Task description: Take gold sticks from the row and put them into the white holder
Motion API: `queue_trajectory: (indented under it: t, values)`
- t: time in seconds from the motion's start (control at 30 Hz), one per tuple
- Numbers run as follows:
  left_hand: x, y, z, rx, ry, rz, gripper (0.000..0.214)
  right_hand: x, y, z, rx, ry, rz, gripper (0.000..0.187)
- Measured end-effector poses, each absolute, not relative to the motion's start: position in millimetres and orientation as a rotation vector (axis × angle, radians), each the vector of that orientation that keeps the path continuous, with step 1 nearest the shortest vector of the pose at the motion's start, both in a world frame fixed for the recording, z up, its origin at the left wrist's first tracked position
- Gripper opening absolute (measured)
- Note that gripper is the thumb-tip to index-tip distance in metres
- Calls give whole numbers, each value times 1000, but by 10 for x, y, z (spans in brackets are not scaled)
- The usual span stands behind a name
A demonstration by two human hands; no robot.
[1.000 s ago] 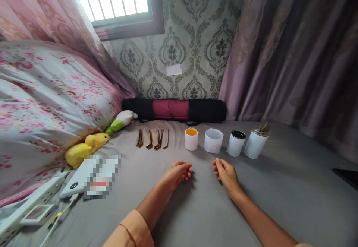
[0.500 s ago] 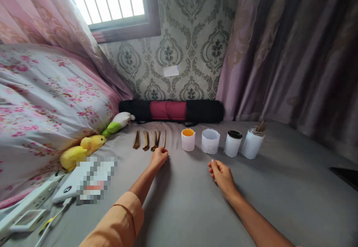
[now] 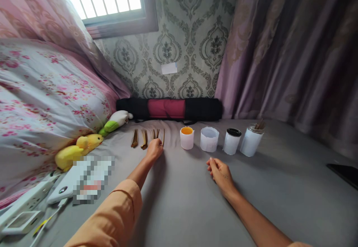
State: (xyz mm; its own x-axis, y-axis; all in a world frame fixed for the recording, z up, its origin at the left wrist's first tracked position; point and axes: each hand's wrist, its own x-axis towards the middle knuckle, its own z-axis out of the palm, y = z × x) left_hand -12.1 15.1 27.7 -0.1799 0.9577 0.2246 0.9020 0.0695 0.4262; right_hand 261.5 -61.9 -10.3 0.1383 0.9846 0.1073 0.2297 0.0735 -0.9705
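My left hand (image 3: 155, 149) reaches down over the near ends of the third bundle of thin gold-coloured sticks (image 3: 155, 133). Its fingers are curled and mostly hidden behind the back of the hand, so what they pinch does not show. One single gold stick (image 3: 163, 136) lies just right of that hand. Further left are two similar bundles, one (image 3: 144, 139) beside the other (image 3: 134, 139), with bent near ends. My right hand (image 3: 220, 173) rests loosely closed on the grey sheet (image 3: 184, 198), with nothing visible in it, in front of the white tubs.
In a row stand a white cup with orange inside (image 3: 187, 141), a wide translucent tub (image 3: 209, 142), a dark-rimmed can (image 3: 232, 144) and a jar with brown sticks (image 3: 251, 142). Plush toys (image 3: 67, 157), a power strip (image 3: 33, 200) and a black-and-red roll (image 3: 167, 109) lie around.
My left hand has shifted slightly left and forward, onto the third bundle and away from the single stick. My right hand stays in place. The whole view has shifted a little.
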Motion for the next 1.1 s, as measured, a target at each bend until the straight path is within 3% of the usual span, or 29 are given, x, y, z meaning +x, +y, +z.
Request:
queue_trajectory:
  t: [0.53,1.1]
  values:
    - [-142,305,145,2048,2275,467,19,2585,-603,-79,-1435,-1342,864,40]
    - [-86,257,191,2005,2307,412,21,2588,-589,-116,-1440,-1372,851,41]
